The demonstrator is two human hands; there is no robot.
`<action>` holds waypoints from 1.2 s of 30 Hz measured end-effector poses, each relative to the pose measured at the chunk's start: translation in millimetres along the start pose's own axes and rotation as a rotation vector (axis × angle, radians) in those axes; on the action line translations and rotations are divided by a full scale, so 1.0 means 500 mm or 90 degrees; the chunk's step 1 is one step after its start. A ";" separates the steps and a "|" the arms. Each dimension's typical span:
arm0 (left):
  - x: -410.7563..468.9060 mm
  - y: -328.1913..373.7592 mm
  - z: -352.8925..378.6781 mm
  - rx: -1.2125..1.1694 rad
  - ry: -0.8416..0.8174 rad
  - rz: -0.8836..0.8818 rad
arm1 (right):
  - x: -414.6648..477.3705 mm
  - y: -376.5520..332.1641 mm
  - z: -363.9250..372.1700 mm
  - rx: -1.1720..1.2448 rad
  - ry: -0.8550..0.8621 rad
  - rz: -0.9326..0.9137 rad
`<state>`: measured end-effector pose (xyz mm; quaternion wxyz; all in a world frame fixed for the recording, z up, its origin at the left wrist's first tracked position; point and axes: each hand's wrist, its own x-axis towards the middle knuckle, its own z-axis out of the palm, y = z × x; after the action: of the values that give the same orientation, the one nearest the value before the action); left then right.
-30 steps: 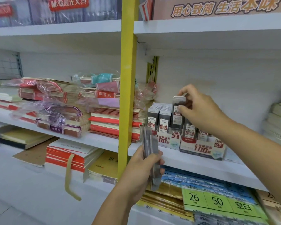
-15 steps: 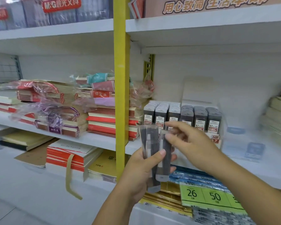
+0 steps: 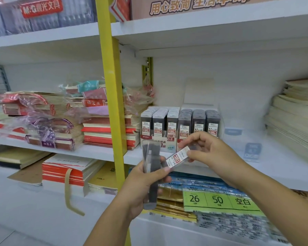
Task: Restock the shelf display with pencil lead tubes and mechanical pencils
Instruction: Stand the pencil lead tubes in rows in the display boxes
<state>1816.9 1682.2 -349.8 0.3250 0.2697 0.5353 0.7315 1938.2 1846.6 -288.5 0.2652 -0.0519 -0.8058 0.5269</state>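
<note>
Just below and in front of the display box [image 3: 169, 147], which stands on the white shelf [image 3: 277, 167], the left hand [image 3: 144, 185] has fingers and thumb curled round a small bundle of pencil lead tubes [image 3: 150, 157], held upright. The right hand [image 3: 213, 155], in front of the box's right half, pinches a single lead tube [image 3: 177, 158] between thumb and fingertips at one end; the tube lies slantwise, label up, its other end close against the bundle, though whether it touches I cannot tell. The box looks nearly full, with six rows of stocked tubes [image 3: 185, 119] standing upright in it. These tubes look like light, stiff plastic cases, smooth and probably slippery, and the leads inside would likely snap if one fell. A pinch across the flat faces near one end should leave the other end free to slide down into a row. The bundle could fan out and slip if the left grip slackens. No mechanical pencils show near the box
</note>
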 end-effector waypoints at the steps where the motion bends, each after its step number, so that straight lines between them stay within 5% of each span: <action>1: 0.001 0.002 0.001 -0.017 0.020 0.009 | -0.003 0.003 -0.004 -0.002 0.006 0.002; 8: 0.005 0.013 0.005 -0.020 0.053 0.080 | -0.012 0.000 -0.008 -0.144 -0.017 0.015; 18: 0.013 0.023 0.006 0.015 0.028 0.113 | -0.011 -0.034 0.030 -0.209 -0.224 0.035; 27: 0.039 0.013 0.009 -0.033 -0.014 0.091 | 0.043 -0.063 -0.061 -0.238 0.323 -0.276; 36: 0.046 0.007 0.020 -0.002 -0.049 0.126 | 0.075 -0.009 -0.067 -0.518 0.263 -0.150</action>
<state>1809.1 1705.0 -342.7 0.2715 0.3487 0.4923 0.7499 1923.5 1885.8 -260.2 0.4365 -0.1636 -0.8774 0.1134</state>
